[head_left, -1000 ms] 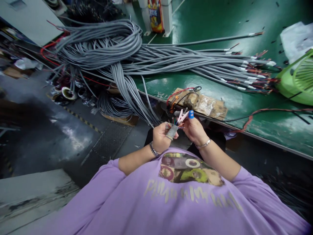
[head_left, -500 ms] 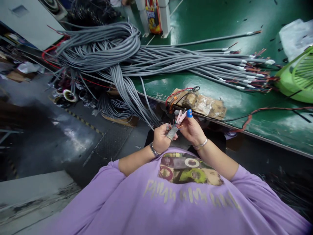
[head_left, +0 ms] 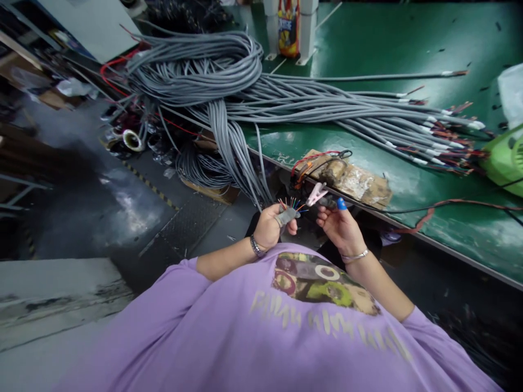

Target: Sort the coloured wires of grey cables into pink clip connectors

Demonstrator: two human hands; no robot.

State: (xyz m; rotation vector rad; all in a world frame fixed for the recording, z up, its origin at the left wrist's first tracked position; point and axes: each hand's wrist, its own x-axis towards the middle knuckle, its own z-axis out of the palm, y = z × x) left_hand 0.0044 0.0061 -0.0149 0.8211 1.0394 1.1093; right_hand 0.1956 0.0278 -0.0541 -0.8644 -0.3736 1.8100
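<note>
My left hand [head_left: 270, 226] is closed around a grey cable end, its thumb wrapped in grey covering. Thin coloured wires [head_left: 293, 204] fan out above that thumb. To the right, my right hand [head_left: 341, 226] has its fingers loosely curled and its blue-capped thumb standing apart. A pale pink clip [head_left: 316, 194] is just beyond the right fingertips, between the two hands; whether a finger touches it cannot be made out. Beside the clip is a dark patch that may be a covered fingertip.
Grey cables [head_left: 196, 71] lie coiled and stretched over the green table [head_left: 392, 32], with stripped ends at right. Before me, a worn wooden board [head_left: 363, 185] with wires sits at the table edge. A green fan [head_left: 506, 160] stands at far right; more cable [head_left: 204, 169] is below.
My hands have drawn apart: the right has moved right, its thumb away from the pink clip. The coloured wires are more spread out in view. The camera view has shifted slightly.
</note>
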